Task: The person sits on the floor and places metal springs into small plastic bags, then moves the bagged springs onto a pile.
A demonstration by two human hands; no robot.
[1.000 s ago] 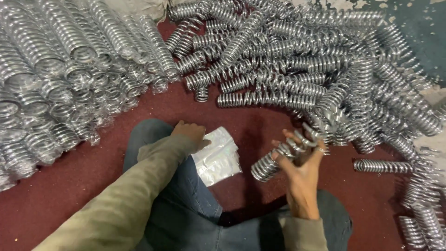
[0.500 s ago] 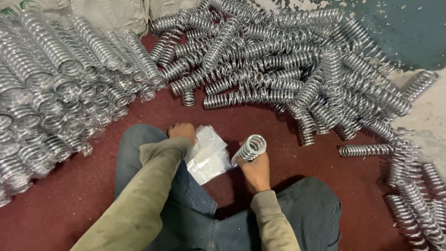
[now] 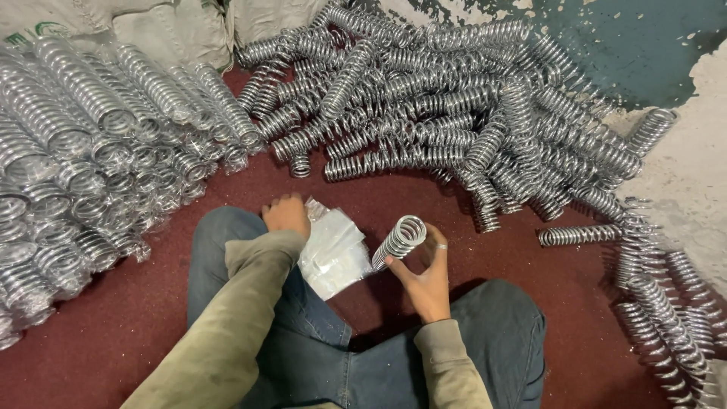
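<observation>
My right hand [image 3: 425, 276] holds a shiny metal coil spring [image 3: 397, 241] tilted, its open upper end facing me and its lower end at a stack of clear plastic bags [image 3: 333, 254]. My left hand [image 3: 287, 214] rests on the top left edge of those bags, which lie on my left knee and the red floor. I sit with legs crossed, in jeans and an olive sleeve.
A big loose heap of bare springs [image 3: 447, 113] covers the floor ahead and down the right side [image 3: 659, 303]. Springs wrapped in clear plastic are stacked in rows at the left [image 3: 83, 167]. Sacks [image 3: 151, 30] lean at the back. One spring [image 3: 579, 235] lies apart at the right.
My right hand brought the spring from the right in toward the bags and turned it so its end faces me. The left hand stayed on the bags.
</observation>
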